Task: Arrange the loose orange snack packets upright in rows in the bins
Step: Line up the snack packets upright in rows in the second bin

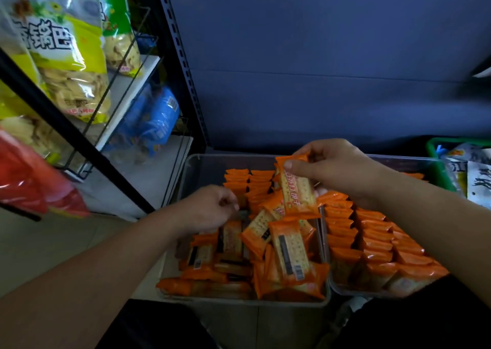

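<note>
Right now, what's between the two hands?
In the head view, upright orange packets in the left bin stand between the left hand and the right hand, which pinches one packet.

A low shelf [265,324] carries the left clear bin [196,163], the right clear bin [398,164] touching it, and a green basket [439,170].

- I see yellow chip bags [71,64] on a wire rack [146,40], left.
- Blue snack bags [156,117] sit lower.
- Red bag [34,181], near left.
- Green basket [441,172], far right.
</note>
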### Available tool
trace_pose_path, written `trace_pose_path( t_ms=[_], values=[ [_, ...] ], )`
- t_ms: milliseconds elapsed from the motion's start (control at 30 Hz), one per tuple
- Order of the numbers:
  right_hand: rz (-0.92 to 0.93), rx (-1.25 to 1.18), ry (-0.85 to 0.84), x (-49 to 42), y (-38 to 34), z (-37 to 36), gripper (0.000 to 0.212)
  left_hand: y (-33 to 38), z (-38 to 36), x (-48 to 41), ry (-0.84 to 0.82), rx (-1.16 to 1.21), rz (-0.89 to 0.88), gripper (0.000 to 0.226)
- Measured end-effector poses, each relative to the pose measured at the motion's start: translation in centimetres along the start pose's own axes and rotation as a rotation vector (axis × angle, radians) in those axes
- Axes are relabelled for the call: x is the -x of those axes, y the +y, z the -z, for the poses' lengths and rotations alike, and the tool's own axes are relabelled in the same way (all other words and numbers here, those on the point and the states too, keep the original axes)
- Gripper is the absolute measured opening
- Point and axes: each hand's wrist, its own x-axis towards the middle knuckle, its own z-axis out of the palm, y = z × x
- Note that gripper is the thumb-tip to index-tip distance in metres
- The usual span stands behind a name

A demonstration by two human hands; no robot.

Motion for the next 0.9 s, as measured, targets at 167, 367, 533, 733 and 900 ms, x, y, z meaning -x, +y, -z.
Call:
trace_pose_path(
  t_ms=[167, 367, 533, 733, 900],
  values=[
    [0.046, 0.044, -0.069, 0.0, -0.6, -2.9, 0.023, -3.5, -0.4, 3.5, -0.222, -0.235, -0.039, 0.016],
    [0.080, 0.087, -0.076, 0.0, -1.2, -5.5, 0.022, -5.1, -1.8, 2.8, -0.087, -0.316, -0.079, 0.016],
    [0.055, 0.095, -0.016, -0.4, -0.9, -4.7, 0.022, -4.9, -3.4, -2.3, -0.051, -0.315, -0.080, 0.035],
    [-0.010, 0.005, -0.027, -1.1, -0.1, -2.8, 0.025, -5.9, -3.8, -6.4, -0.164, -0.393, -0.049, 0.050],
    [-0.065, -0.132, -0.085, -1.9, -0.2, -2.3, 0.028, -4.7, -3.1, -6.7, -0.305, -0.447, 0.037, 0.035]
  ],
)
